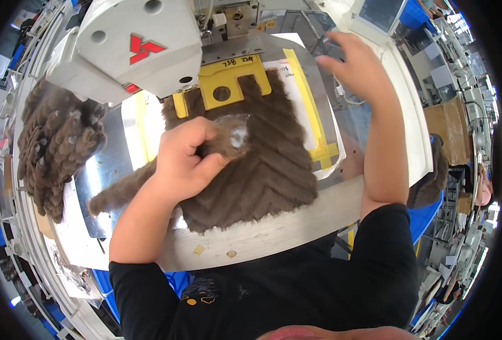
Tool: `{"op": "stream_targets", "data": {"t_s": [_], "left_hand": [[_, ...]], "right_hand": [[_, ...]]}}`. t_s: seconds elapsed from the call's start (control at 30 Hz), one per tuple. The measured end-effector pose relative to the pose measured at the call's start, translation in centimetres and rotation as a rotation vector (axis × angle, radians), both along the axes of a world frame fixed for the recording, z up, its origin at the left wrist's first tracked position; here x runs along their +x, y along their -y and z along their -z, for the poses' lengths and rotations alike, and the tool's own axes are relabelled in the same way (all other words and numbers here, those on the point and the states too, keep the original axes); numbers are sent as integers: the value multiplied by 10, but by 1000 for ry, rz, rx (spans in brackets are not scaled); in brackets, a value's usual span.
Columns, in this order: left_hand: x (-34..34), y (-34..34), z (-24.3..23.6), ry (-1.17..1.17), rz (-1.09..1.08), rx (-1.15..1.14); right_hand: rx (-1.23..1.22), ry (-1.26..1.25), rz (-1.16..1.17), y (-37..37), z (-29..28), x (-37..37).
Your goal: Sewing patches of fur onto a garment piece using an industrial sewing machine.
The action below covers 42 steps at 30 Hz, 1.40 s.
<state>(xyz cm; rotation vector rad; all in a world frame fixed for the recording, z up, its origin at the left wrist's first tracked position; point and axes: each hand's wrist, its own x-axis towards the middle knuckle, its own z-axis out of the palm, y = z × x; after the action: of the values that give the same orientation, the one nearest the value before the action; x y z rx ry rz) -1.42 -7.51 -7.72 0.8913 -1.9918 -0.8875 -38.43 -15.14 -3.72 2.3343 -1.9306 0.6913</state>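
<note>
My left hand point(186, 156) is closed around a brown plush piece point(240, 139) with a whitish patch at its end. A long, narrow brown furry part point(120, 188) stretches out to the left behind my wrist. Below the hand lies a brown plush panel point(262, 181) with slanting ridges, its upper edge under a yellow slotted plate point(221, 82). Raised at the upper right, my right hand point(359, 67) has thumb and fingers apart, with nothing visible in it. It is beside the metal worktop, away from the panel.
A white sewing machine head point(140, 48) with a red emblem looms at the upper left. Brown plush pieces point(58, 150) are heaped at the left. Yellow strips point(308, 107) border the plush panel. A screen unit point(378, 17) stands at the upper right; the white table edge point(273, 235) runs before me.
</note>
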Motion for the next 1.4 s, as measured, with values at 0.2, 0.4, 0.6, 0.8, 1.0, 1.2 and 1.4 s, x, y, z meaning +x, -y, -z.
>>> {"op": "stream_targets", "data": {"t_s": [0.2, 0.4, 0.6, 0.8, 1.0, 1.2, 1.4], "left_hand": [[-12, -15, -20, 162, -60, -214], [-16, -16, -33, 207, -63, -74], [-9, -16, -31, 245, 1, -74], [-9, -7, -25, 255, -41, -97], [19, 17, -40, 432, -119, 37], [18, 13, -46, 582, -141, 87], [-4, -8, -46, 529, 10, 8]], "right_hand": [[234, 418, -747, -84, -25, 130], [407, 476, -602, -84, -32, 126], [517, 543, -602, -84, -42, 137], [349, 521, -472, -78, -31, 125], [283, 670, -268, -52, -74, 28], [124, 12, -25, -63, -80, -2], [164, 41, -707, -78, -21, 119]]}}
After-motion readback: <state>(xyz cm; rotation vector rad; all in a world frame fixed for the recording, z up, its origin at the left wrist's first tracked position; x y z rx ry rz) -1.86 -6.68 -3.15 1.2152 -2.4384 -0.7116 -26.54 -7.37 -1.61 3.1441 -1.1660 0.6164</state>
